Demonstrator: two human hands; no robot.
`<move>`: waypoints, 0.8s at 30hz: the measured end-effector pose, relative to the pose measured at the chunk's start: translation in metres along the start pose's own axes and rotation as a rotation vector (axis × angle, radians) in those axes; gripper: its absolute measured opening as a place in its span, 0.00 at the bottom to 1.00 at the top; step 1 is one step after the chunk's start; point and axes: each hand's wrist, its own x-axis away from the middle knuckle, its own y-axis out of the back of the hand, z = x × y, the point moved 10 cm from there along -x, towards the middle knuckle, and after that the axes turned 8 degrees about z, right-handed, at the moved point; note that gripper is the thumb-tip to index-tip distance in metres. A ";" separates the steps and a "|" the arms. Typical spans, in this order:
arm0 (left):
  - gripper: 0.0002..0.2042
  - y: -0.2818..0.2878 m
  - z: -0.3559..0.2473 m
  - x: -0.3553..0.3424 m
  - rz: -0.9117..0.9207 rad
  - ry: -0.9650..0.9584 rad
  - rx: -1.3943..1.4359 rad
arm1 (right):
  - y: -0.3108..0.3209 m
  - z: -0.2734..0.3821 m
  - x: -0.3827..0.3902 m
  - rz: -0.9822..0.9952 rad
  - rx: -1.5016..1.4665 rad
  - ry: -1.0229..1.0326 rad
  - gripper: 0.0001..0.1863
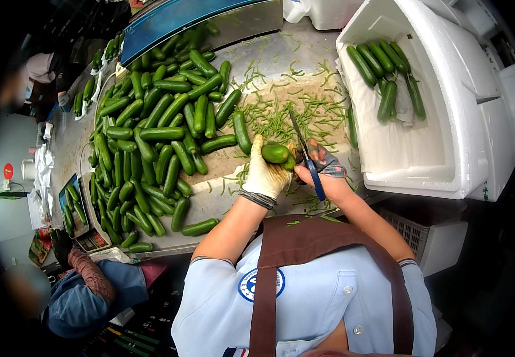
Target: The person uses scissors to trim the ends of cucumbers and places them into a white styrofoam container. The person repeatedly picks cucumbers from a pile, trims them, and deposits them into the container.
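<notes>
My left hand (264, 175), in a pale glove, is closed around a pair of cucumbers (275, 153) whose ends point away from me. In my right hand (329, 169), which wears a patterned fingerless glove, is a pair of scissors (315, 177) with blue handles. Its dark blades point up and away, just beside the cucumber ends. Whether the blades are apart is hard to see. Thin green trimmings (293, 113) lie scattered on the metal table (234, 47) beyond my hands. A large heap of cucumbers (156, 137) covers the table's left side.
On the right stands a white foam box (465, 107), lined with pale sheeting and holding several cucumbers (382, 59). A blue-edged metal machine (210, 24) borders the far side. At the lower left, another person (100, 285) sits near the table; a second person (43, 71) is farther back.
</notes>
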 end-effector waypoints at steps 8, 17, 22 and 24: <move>0.25 -0.011 0.003 0.010 -0.040 0.013 -0.033 | 0.004 -0.005 -0.006 0.022 0.085 -0.011 0.24; 0.25 -0.001 0.002 0.006 -0.050 -0.023 -0.044 | 0.009 0.000 -0.005 -0.029 0.153 -0.034 0.20; 0.27 0.001 0.007 0.004 -0.031 0.011 -0.036 | 0.006 -0.018 -0.002 0.022 0.051 -0.112 0.18; 0.28 0.003 0.006 0.002 -0.042 0.016 -0.028 | 0.005 -0.017 -0.003 0.036 0.094 -0.121 0.17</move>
